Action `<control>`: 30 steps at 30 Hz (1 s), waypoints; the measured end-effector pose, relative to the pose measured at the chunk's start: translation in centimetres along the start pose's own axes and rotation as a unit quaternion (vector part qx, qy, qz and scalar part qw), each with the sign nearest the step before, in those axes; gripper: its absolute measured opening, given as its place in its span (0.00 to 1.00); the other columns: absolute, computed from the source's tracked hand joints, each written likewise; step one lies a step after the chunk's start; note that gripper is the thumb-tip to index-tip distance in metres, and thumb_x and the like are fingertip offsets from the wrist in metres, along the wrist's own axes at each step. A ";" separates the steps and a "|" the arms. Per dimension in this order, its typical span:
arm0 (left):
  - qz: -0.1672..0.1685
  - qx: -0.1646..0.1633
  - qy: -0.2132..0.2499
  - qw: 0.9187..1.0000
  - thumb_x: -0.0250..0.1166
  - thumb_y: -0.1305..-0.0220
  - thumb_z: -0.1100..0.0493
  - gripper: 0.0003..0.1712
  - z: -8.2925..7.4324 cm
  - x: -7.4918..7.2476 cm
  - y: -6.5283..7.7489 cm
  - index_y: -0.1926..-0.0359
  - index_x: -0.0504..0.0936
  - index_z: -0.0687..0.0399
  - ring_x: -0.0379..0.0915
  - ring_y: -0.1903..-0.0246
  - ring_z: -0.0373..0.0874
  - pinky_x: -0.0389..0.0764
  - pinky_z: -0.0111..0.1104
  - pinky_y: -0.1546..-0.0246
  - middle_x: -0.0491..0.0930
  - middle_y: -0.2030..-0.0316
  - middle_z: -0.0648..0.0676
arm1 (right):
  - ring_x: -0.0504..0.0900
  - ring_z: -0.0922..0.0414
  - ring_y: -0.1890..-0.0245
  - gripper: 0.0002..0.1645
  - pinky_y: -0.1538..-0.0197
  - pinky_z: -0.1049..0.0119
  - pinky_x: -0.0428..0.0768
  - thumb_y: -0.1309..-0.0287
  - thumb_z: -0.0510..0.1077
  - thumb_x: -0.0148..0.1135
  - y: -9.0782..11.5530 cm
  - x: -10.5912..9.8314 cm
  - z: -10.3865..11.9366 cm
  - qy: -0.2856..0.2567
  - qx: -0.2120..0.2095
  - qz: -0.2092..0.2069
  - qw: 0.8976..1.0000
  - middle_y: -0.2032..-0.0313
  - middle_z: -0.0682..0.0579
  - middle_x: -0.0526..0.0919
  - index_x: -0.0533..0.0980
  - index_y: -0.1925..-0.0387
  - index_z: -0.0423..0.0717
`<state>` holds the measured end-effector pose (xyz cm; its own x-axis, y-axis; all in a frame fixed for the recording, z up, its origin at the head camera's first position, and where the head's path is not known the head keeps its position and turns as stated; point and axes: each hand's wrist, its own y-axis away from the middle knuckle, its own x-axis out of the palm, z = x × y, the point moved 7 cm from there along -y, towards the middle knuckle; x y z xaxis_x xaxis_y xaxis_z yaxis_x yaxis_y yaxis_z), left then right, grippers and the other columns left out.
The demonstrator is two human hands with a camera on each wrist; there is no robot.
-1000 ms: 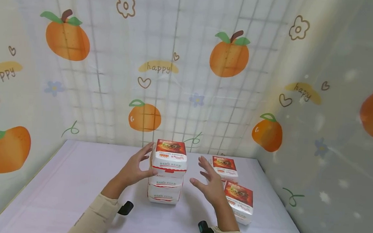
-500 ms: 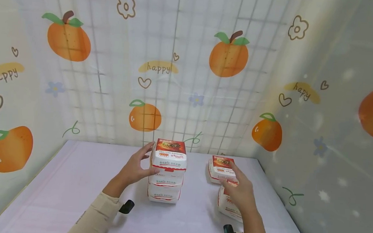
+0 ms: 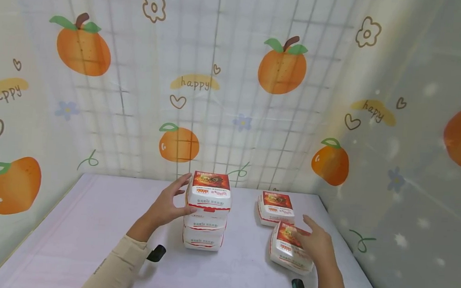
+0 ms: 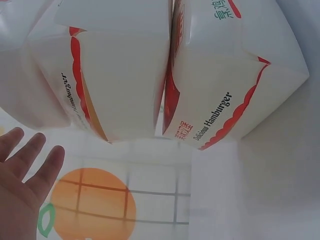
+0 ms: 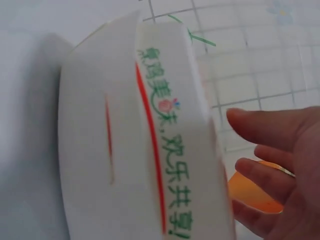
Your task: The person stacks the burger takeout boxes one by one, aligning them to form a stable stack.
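A stack of three white burger boxes stands mid-table, its top box (image 3: pixel 208 200) bearing a red burger picture. My left hand (image 3: pixel 165 206) is at the stack's left side, thumb across the top box's front corner. In the left wrist view, its straight fingers (image 4: pixel 35 155) lie close to the boxes' side. To the right, my right hand (image 3: pixel 321 244) reaches over the right side of a loose burger box (image 3: pixel 283 253). The right wrist view has the loosely bent fingers (image 5: pixel 265 180) and thumb spread near that box's upper edge.
Another burger box (image 3: pixel 275 213) lies just behind the loose one. All of it rests on a white-covered table (image 3: pixel 124 199). A curtain (image 3: pixel 231 131) printed with oranges hangs behind and along both sides.
My right hand has moved right, from beside the stack across to the loose front box's right side. My left hand stays at the stack, almost unmoved.
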<state>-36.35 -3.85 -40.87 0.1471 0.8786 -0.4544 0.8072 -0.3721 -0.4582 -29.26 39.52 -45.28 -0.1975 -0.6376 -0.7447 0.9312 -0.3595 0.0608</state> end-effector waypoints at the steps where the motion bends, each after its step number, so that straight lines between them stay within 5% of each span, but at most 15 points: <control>1: 0.000 0.004 0.001 1.000 0.75 0.51 0.40 0.56 0.0 0.0 0.0 0.25 0.55 0.37 0.60 0.34 0.57 0.71 0.53 0.43 0.62 0.31 0.49 | 0.51 0.29 0.33 0.51 0.40 0.30 0.59 0.42 0.55 0.68 0.0 0.2 -0.2 0.000 0.008 0.010 1.000 0.30 0.31 0.55 0.53 0.25 0.48; 7: 0.000 0.022 0.007 1.000 0.76 0.50 0.43 0.56 -0.3 0.0 0.0 0.25 0.56 0.44 0.59 0.33 0.54 0.70 0.52 0.41 0.62 0.31 0.48 | 0.54 0.29 0.35 0.52 0.41 0.34 0.65 0.44 0.55 0.70 -0.4 1.1 -0.7 0.002 0.020 0.029 0.999 0.33 0.28 0.57 0.55 0.26 0.45; 12: 0.000 0.009 0.004 1.000 0.75 0.50 0.41 0.56 -0.3 0.1 0.1 0.25 0.55 0.43 0.60 0.34 0.52 0.71 0.51 0.42 0.62 0.31 0.48 | 0.53 0.29 0.35 0.51 0.40 0.31 0.60 0.44 0.57 0.69 -0.6 1.2 -1.0 0.021 0.030 0.022 0.999 0.33 0.28 0.57 0.56 0.27 0.43; 19: -0.005 0.021 0.004 1.000 0.75 0.49 0.41 0.55 -0.2 0.0 0.2 0.25 0.56 0.39 0.59 0.33 0.50 0.71 0.50 0.42 0.61 0.30 0.46 | 0.65 0.32 0.41 0.41 0.44 0.34 0.68 0.44 0.60 0.67 -0.6 1.5 -0.9 0.047 0.031 0.011 0.998 0.41 0.30 0.69 0.69 0.38 0.39; 23: -0.003 0.030 0.011 0.999 0.75 0.48 0.44 0.53 -0.3 0.0 0.4 0.25 0.56 0.37 0.58 0.33 0.49 0.70 0.50 0.41 0.60 0.30 0.45 | 0.65 0.33 0.41 0.48 0.44 0.34 0.68 0.47 0.68 0.65 -0.6 1.6 -1.5 0.046 0.026 0.025 0.998 0.40 0.31 0.69 0.68 0.37 0.38; 26: -0.004 0.024 0.008 1.000 0.75 0.49 0.42 0.53 -0.3 -0.1 0.3 0.26 0.55 0.32 0.59 0.33 0.48 0.70 0.49 0.41 0.60 0.30 0.45 | 0.59 0.30 0.37 0.59 0.42 0.30 0.62 0.52 0.73 0.65 -0.8 1.9 -1.9 0.041 0.001 0.068 0.997 0.35 0.29 0.61 0.62 0.32 0.37; 30: -0.005 0.012 0.003 1.000 0.75 0.50 0.41 0.54 -0.2 -0.1 0.2 0.26 0.55 0.29 0.59 0.33 0.48 0.71 0.49 0.41 0.60 0.30 0.45 | 0.42 0.24 0.34 0.71 0.41 0.24 0.50 0.59 0.71 0.72 -0.9 2.6 -2.2 0.041 -0.030 0.148 0.988 0.30 0.24 0.38 0.49 0.26 0.38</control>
<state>-36.05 -3.99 -40.76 0.1425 0.8842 -0.4449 0.7942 -0.3704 -0.4818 -29.90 39.68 -48.69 0.1098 -0.6507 -0.7514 0.9613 -0.1228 0.2468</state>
